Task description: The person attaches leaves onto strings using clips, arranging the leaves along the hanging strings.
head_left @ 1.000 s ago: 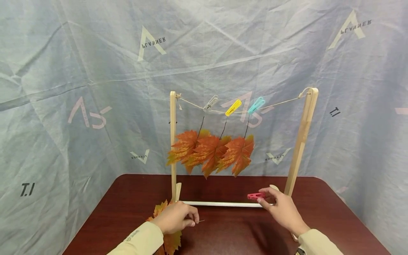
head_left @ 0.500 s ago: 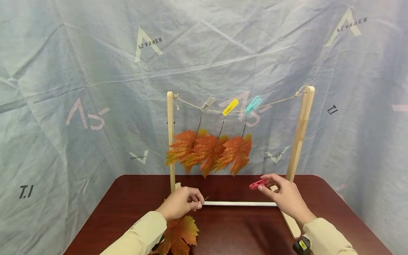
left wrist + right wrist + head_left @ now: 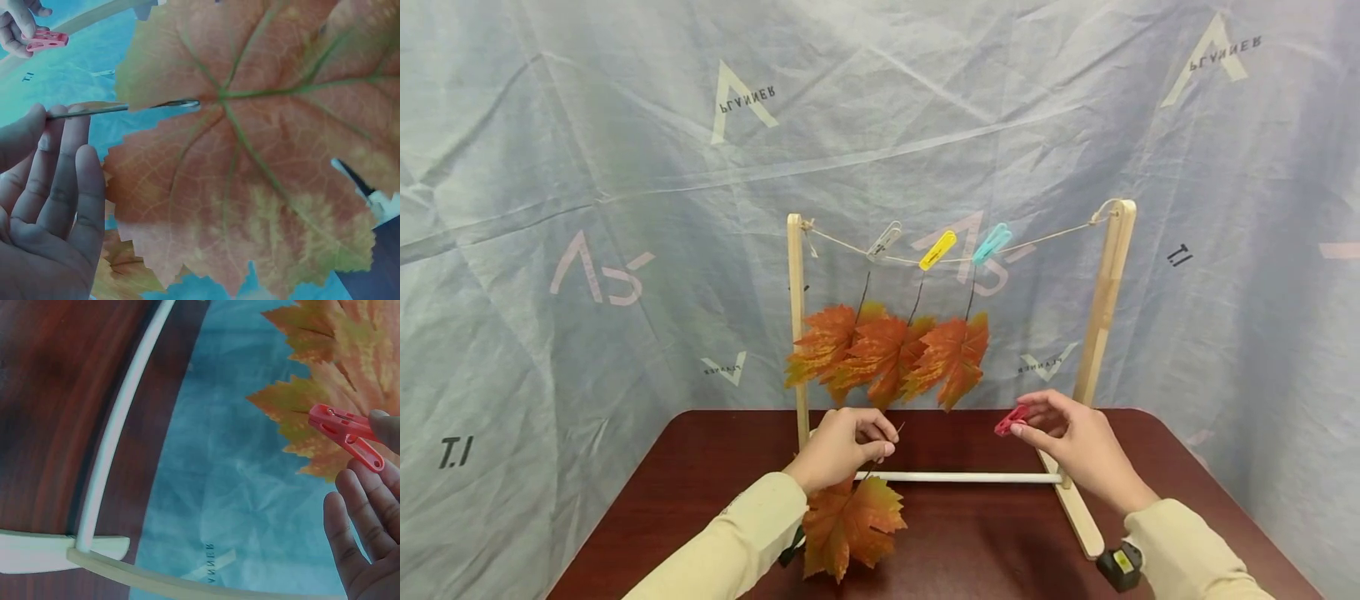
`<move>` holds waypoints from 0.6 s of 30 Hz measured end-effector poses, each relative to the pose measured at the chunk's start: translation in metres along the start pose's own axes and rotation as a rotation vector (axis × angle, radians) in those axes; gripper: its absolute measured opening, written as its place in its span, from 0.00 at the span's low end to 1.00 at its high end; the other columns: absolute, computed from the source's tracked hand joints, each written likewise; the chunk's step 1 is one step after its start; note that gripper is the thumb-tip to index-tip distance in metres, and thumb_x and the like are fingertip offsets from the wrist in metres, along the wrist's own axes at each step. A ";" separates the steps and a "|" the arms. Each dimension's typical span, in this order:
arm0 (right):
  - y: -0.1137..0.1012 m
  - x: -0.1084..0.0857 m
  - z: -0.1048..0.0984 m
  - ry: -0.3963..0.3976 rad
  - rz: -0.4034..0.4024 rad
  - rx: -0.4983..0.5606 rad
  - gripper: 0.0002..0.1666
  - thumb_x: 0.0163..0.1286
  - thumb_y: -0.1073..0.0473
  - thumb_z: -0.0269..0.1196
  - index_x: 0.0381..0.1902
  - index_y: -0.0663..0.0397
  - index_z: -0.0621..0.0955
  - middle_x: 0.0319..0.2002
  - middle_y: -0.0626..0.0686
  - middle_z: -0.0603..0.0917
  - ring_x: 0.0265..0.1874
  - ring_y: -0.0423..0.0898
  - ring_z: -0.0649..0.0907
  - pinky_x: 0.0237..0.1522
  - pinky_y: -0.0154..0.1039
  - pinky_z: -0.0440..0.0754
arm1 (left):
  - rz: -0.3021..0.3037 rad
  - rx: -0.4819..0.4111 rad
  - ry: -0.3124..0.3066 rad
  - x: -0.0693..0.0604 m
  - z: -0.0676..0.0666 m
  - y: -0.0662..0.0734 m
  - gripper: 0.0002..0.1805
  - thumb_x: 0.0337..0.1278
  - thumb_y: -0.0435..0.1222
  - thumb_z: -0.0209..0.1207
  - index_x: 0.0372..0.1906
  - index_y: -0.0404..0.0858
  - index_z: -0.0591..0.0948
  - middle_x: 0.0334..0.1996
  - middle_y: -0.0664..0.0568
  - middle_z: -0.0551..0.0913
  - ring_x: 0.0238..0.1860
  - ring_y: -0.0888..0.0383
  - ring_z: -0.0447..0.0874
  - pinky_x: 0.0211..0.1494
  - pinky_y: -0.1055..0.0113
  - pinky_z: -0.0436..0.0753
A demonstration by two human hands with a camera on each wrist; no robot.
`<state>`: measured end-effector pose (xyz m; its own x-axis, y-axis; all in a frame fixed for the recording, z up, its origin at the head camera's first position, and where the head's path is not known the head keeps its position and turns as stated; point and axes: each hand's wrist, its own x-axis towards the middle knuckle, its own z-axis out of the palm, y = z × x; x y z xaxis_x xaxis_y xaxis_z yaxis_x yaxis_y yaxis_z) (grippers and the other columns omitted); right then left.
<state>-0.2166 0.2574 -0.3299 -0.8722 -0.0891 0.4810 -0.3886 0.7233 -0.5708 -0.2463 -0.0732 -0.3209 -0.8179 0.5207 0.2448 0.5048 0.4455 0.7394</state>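
Note:
My left hand (image 3: 850, 446) pinches the thin stem of an orange maple leaf (image 3: 853, 525), which hangs below the fingers. The left wrist view shows this leaf (image 3: 269, 144) large, its stem held between thumb and fingers. My right hand (image 3: 1075, 442) holds a red clothespin (image 3: 1011, 420) by its handles, near the right post. In the right wrist view the clothespin (image 3: 344, 428) lies between thumb and fingers. Above, a grey clothespin (image 3: 885, 240), a yellow clothespin (image 3: 937, 250) and a turquoise clothespin (image 3: 992, 243) sit on a sagging string (image 3: 1060, 236), each with a maple leaf below it.
The string runs between a left wooden post (image 3: 798, 333) and a right wooden post (image 3: 1105, 308). A white rod (image 3: 962, 477) joins the posts low down, above the dark red table (image 3: 970, 533). Printed grey cloth (image 3: 625, 125) hangs behind.
My left hand has risen and moved right, lifting the maple leaf into fuller view. The right hand has risen slightly with the red clothespin, which is now tilted more.

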 end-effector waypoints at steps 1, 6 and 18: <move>0.000 0.000 -0.002 0.004 -0.006 -0.006 0.21 0.65 0.53 0.73 0.54 0.52 0.83 0.40 0.46 0.88 0.36 0.39 0.86 0.35 0.34 0.82 | 0.001 -0.004 0.004 0.002 0.000 0.003 0.02 0.64 0.31 0.66 0.38 0.41 0.86 0.30 0.56 0.86 0.30 0.56 0.85 0.34 0.67 0.82; -0.003 0.004 -0.014 0.015 -0.033 -0.038 0.22 0.65 0.53 0.74 0.55 0.51 0.84 0.38 0.45 0.88 0.34 0.37 0.85 0.35 0.34 0.81 | -0.003 -0.034 0.037 0.011 0.002 0.014 0.02 0.64 0.31 0.66 0.39 0.41 0.86 0.30 0.56 0.87 0.31 0.55 0.86 0.34 0.67 0.82; -0.006 0.016 -0.041 0.097 -0.096 -0.050 0.23 0.64 0.57 0.75 0.56 0.53 0.84 0.40 0.50 0.88 0.37 0.34 0.84 0.35 0.28 0.81 | 0.014 -0.095 0.111 0.035 0.018 0.044 0.04 0.66 0.32 0.66 0.42 0.40 0.87 0.33 0.54 0.89 0.34 0.53 0.87 0.38 0.67 0.83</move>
<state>-0.2164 0.2794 -0.2913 -0.7980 -0.0950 0.5951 -0.4515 0.7483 -0.4859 -0.2478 -0.0227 -0.2911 -0.8389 0.4403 0.3199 0.4927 0.3649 0.7900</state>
